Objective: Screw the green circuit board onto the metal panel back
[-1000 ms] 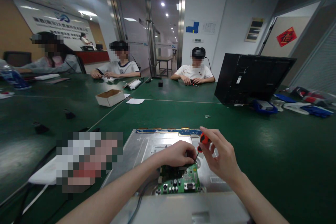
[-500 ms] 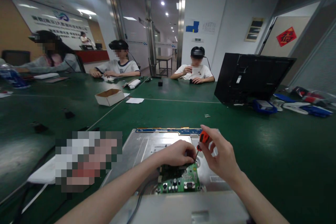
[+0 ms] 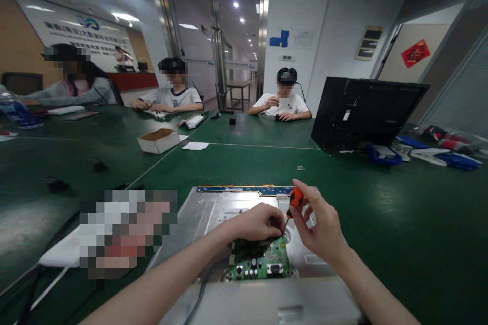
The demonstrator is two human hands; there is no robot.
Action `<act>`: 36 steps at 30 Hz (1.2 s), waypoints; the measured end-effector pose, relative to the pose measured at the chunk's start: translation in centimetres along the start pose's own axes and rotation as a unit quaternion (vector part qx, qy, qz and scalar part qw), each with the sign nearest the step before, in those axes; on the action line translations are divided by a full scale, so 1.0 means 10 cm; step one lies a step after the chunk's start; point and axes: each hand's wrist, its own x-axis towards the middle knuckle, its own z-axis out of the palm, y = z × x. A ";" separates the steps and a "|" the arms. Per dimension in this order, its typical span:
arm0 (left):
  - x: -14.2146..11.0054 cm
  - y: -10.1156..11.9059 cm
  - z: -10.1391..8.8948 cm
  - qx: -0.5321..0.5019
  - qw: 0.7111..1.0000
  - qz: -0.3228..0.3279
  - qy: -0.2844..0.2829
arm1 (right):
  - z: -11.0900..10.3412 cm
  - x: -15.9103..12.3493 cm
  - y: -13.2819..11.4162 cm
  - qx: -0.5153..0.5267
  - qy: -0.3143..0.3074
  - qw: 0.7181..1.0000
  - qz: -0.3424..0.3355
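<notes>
Orange and black is the screwdriver (image 3: 296, 197), held by the right hand (image 3: 322, 226), whose fingers are clamped on its handle; its shaft points down to the upper right corner of the green circuit board (image 3: 281, 251). This board lies on the silver metal panel (image 3: 202, 213), which rests on the green bench (image 3: 412, 223). The left hand (image 3: 259, 222) is bent over the upper part of the board, with its fingers curled close to the screwdriver's tip; I cannot tell whether they grip something. Along the far edge of the panel is a narrow blue strip (image 3: 229, 190).
</notes>
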 end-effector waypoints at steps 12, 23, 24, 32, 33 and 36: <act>0.00 -0.01 0.00 -0.013 1.000 -0.003 0.003 | -0.01 0.01 -0.01 -0.003 -0.003 1.000 -0.007; -0.01 0.01 0.00 -0.011 1.000 0.008 0.001 | 0.02 -0.02 0.05 0.000 0.013 1.000 -0.006; -0.01 0.00 0.00 -0.010 1.000 0.008 0.000 | 0.02 -0.01 0.05 0.000 0.010 1.000 -0.007; 0.00 0.00 0.00 0.007 1.000 -0.007 -0.002 | -0.01 -0.01 -0.01 0.018 -0.012 1.000 0.012; 0.00 0.01 0.00 0.008 1.000 -0.006 -0.001 | 0.00 -0.01 0.00 0.017 -0.009 1.000 0.012; 0.00 0.01 -0.01 0.014 1.000 0.002 -0.003 | 0.02 -0.01 0.03 0.014 0.002 1.000 0.007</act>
